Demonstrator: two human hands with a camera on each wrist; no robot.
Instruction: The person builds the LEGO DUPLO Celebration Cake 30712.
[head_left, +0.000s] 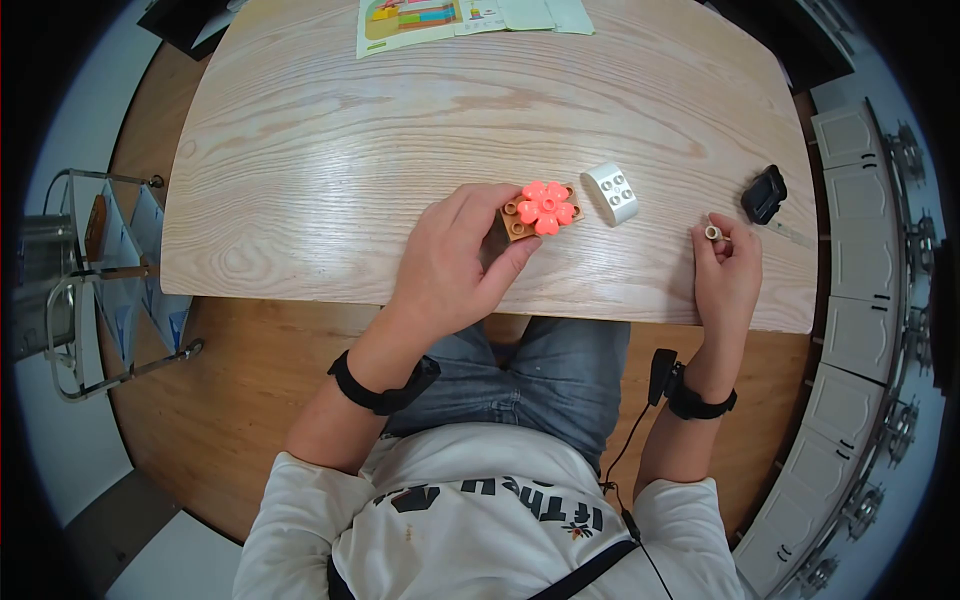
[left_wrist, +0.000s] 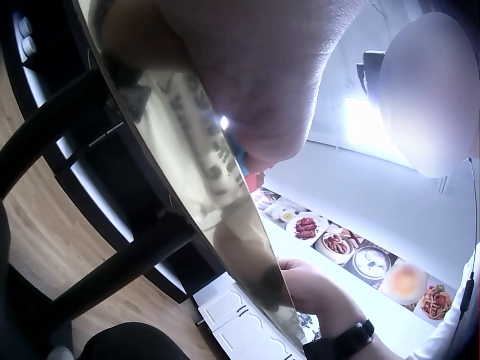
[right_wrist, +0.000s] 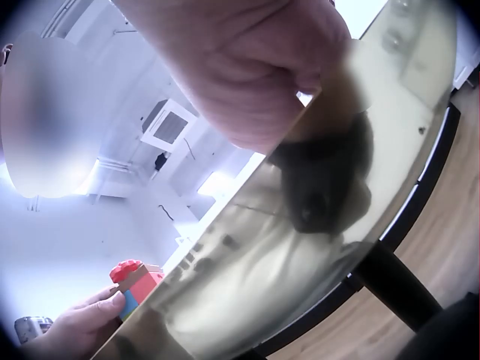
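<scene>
My left hand grips a small stack of building blocks between thumb and fingers. On top sits a coral flower piece, set over an orange-brown studded block. In the right wrist view, red and blue blocks show below the brown one. My right hand pinches a small beige round piece near the table's right side. Between the hands lies a white curved block with several studs, just right of the flower stack.
A black object lies beyond my right hand, beside a faint clear strip. A printed instruction sheet lies at the far edge of the wooden table. A wheeled metal rack stands to the left.
</scene>
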